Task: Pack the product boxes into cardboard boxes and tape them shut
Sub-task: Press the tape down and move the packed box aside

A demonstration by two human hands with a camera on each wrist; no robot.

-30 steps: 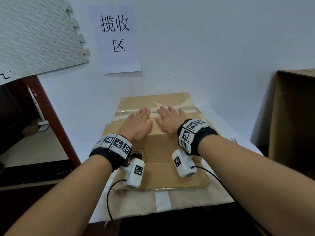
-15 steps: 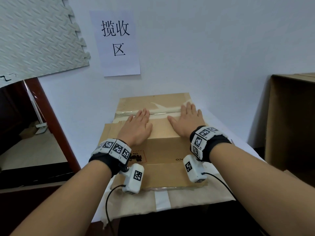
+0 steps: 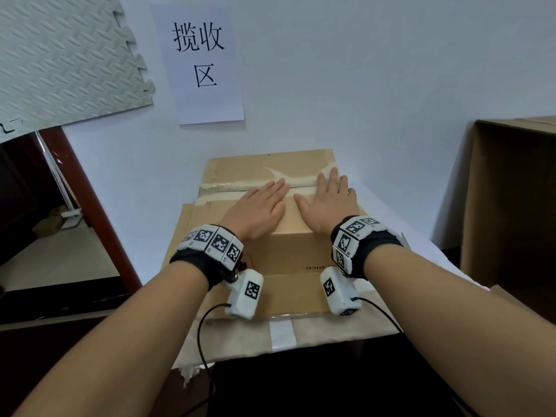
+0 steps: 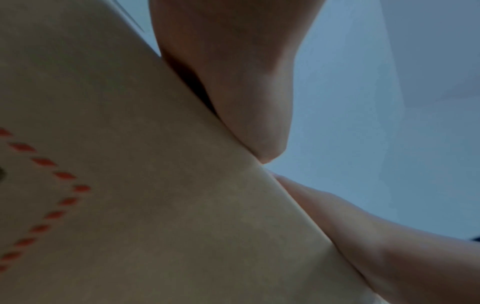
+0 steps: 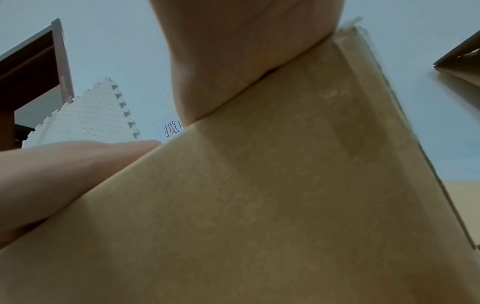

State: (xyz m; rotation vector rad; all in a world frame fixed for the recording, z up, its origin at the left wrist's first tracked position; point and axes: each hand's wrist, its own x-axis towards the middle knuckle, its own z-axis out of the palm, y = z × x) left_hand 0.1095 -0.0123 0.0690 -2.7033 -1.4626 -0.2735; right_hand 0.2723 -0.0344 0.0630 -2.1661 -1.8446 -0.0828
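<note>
Straight, slightly spread fingers (image 3: 275, 188) of the left hand (image 3: 255, 210) press flat on the top of the cardboard box (image 3: 288, 254), their tips reaching the pale tape strip (image 3: 240, 188) across its lid; the right hand (image 3: 329, 203) lies just beside it, palm down, fingers likewise flat and fanned over the tape's right end. The box sits on the desk (image 3: 331, 332) against the white wall, below a paper sign (image 3: 201, 61), with a larger carton (image 3: 511, 206) at the right.
</note>
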